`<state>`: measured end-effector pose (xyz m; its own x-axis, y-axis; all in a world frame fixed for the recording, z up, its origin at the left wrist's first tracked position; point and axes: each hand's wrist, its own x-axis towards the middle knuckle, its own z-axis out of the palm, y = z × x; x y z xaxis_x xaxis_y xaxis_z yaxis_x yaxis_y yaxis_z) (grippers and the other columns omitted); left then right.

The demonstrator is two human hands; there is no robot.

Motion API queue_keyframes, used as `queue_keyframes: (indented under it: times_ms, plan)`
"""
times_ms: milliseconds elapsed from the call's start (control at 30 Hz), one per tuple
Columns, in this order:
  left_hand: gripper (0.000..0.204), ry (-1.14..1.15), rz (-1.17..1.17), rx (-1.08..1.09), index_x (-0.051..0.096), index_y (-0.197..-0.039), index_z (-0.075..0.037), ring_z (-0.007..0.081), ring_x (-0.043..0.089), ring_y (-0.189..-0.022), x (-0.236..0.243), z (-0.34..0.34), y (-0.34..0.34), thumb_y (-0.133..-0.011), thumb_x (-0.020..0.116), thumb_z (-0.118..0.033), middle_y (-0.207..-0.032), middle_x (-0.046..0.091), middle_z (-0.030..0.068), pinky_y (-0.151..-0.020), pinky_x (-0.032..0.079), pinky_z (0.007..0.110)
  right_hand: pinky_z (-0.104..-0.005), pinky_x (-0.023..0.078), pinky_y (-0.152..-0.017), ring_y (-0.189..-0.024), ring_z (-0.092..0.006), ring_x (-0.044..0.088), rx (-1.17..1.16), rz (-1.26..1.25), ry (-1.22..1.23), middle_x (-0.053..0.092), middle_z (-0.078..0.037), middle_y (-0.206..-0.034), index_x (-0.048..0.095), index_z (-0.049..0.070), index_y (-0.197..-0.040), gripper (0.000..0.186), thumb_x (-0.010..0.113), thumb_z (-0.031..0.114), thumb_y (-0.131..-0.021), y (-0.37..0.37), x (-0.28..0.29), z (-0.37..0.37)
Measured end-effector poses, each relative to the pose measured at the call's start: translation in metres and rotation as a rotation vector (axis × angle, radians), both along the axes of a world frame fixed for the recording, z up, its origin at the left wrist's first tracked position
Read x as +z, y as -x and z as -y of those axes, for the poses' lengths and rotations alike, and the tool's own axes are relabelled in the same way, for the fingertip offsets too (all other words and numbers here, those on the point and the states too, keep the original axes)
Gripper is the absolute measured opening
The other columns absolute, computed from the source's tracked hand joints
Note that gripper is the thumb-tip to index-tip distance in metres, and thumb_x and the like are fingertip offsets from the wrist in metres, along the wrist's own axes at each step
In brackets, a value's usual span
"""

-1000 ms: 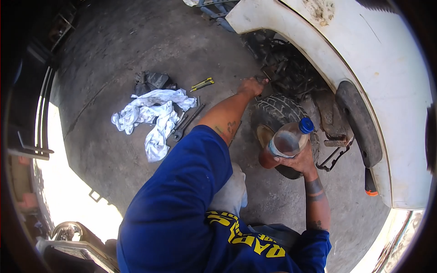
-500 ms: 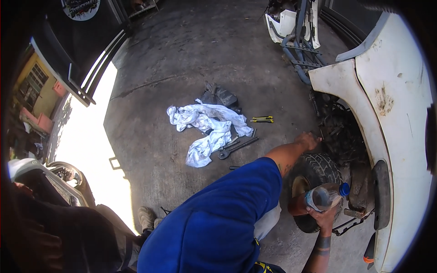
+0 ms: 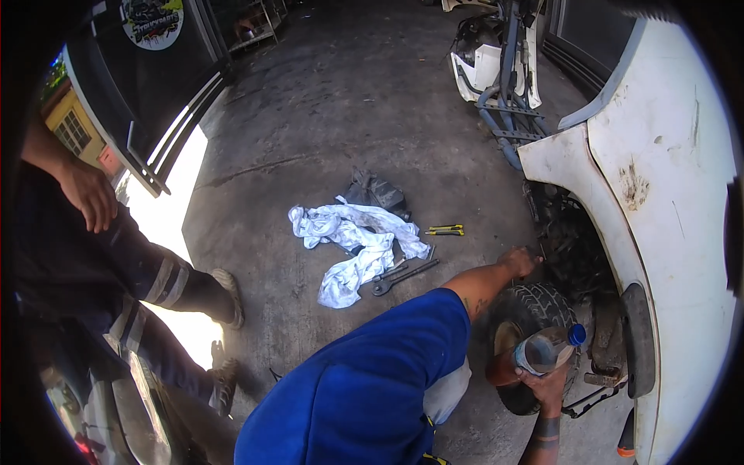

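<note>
My right hand (image 3: 546, 385) is closed around a clear plastic bottle (image 3: 537, 353) with a blue cap. The bottle lies tilted, its cap toward the upper right, and reddish-brown liquid shows at its lower left end. It is held over a knobbly black tire (image 3: 542, 302). My left arm, in a blue sleeve, reaches across to the far side of that tire. There my left hand (image 3: 521, 263) is curled at the edge of the dark wheel well (image 3: 570, 240); its fingertips and whatever they grip are hard to make out.
White body panels (image 3: 659, 170) rise on the right. On the floor lie a crumpled white cloth (image 3: 360, 240), a ratchet wrench (image 3: 403, 277), a yellow-black box cutter (image 3: 445, 230) and a dark bundle (image 3: 376, 194). Another person (image 3: 155, 279) in dark trousers stands at left.
The view has tilted, so the floor things sit lower in it. The other person has come further into view at left. Both my hands keep nearly the same places, bottle still held.
</note>
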<state>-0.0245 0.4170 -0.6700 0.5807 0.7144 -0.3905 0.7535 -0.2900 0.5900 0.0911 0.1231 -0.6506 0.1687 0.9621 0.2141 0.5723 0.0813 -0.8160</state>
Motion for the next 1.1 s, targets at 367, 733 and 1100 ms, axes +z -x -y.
queue_keyframes:
  times_ms: [367, 733, 1100]
  plan:
    - [0.073, -0.002, 0.061, 0.211, 0.047, -0.139, 0.002, 0.0376, 0.043, -0.135, -0.025, -0.008, -0.010, -0.099, 0.037, -0.058, -0.144, 0.046, 0.0225, -0.111, 0.039, 0.046, -0.0450, 0.046, -0.094, -0.103, -0.0350, 0.059, -0.014, 0.030, -0.027, 0.057, -0.019, -0.112, 0.046, -0.002, -0.124, 0.098, 0.091, 0.049, -0.053, 0.004, 0.004, -0.002]
    - [0.076, -0.012, 0.033, 0.105, 0.042, -0.143, 0.001, 0.0352, 0.040, -0.138, -0.006, -0.003, -0.002, -0.099, 0.030, -0.060, -0.148, 0.042, 0.0216, -0.113, 0.035, 0.044, -0.0461, 0.045, -0.094, -0.105, -0.0359, 0.058, 0.001, 0.050, -0.030, 0.056, -0.019, -0.115, 0.049, -0.002, -0.123, 0.097, 0.091, 0.049, -0.052, 0.005, 0.005, -0.003]
    - [0.084, -0.086, 0.058, 0.048, 0.043, -0.139, 0.007, 0.0443, 0.046, -0.129, -0.029, -0.012, -0.009, -0.098, 0.030, -0.064, -0.140, 0.048, 0.0264, -0.110, 0.037, 0.045, -0.0441, 0.046, -0.094, -0.105, -0.0330, 0.058, -0.006, 0.133, -0.107, 0.056, -0.017, -0.113, 0.044, -0.002, -0.126, 0.101, 0.092, 0.047, -0.053, 0.007, 0.010, -0.005]
